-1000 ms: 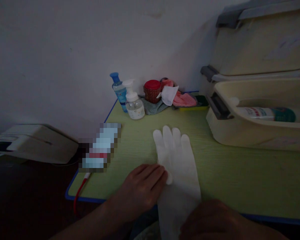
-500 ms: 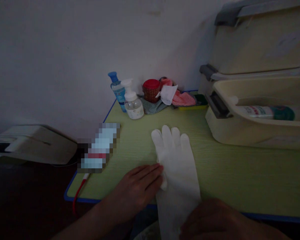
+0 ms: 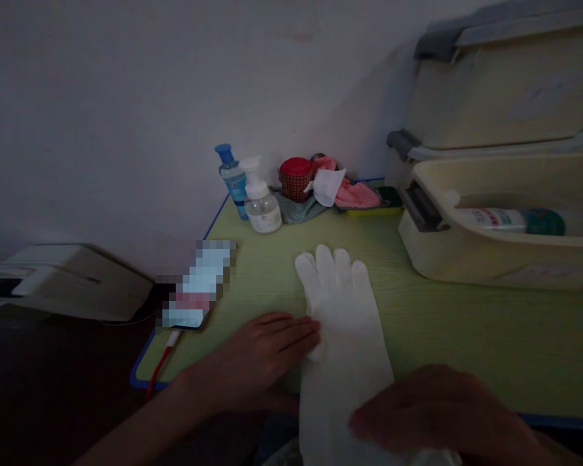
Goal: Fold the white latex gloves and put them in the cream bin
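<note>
At left, our left hand lays its fingertips along the thumb side of a white glove spread flat on the green table, our right hand over its lower right; whether either grips, we cannot tell.

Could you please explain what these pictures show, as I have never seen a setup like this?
There is no robot here: a person works bare-handed, and every picture comes from one camera worn on their head, looking forward and down. On the green table lies a white glove, fingers pointing away from the person. The left hand has its fingertips on the glove's thumb side; the right hand is at the cuff end, though its grip is too dark to tell. To the left is a phone with a blurred screen. Farther back stand a blue bottle and a pump bottle. On the right, an open box holds a white-and-green container.
</note>
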`<state>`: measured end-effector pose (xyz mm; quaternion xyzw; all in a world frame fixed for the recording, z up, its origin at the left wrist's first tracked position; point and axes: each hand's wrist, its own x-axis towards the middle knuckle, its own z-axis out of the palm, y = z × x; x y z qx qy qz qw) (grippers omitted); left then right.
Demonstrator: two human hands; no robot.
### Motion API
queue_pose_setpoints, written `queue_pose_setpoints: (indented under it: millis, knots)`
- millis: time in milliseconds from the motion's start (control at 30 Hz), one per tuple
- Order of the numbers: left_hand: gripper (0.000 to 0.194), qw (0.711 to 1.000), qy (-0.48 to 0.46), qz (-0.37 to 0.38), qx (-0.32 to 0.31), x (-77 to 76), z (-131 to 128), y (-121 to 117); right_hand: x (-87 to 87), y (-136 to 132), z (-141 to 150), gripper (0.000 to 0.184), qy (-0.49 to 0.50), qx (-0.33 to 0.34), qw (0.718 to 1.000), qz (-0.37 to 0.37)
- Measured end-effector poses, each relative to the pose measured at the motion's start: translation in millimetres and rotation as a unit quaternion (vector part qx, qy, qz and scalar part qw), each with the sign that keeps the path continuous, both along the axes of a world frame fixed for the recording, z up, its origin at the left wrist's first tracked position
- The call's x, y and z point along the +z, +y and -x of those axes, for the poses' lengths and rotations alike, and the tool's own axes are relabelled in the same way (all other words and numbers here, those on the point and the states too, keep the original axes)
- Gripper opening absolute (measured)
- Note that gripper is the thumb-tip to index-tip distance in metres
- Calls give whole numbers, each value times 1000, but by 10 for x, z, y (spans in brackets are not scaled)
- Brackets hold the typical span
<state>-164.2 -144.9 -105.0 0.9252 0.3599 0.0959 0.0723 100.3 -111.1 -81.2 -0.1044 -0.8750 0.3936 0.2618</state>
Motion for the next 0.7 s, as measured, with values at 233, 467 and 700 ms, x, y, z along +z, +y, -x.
queue_pose_setpoints:
  millis: [233, 467, 700]
  knots:
    - [23, 989, -104, -1, 101, -111, -116, 98, 198, 151, 189, 14, 78, -170, 978, 97]
    - [19, 916, -152, 239, 285, 66, -178, 400, 88, 725, 437, 22, 124, -277, 909, 285]
    - [33, 764, -323, 450, 331, 32, -117, 743, -232, 1274, 731, 49, 18, -362, 878, 311]
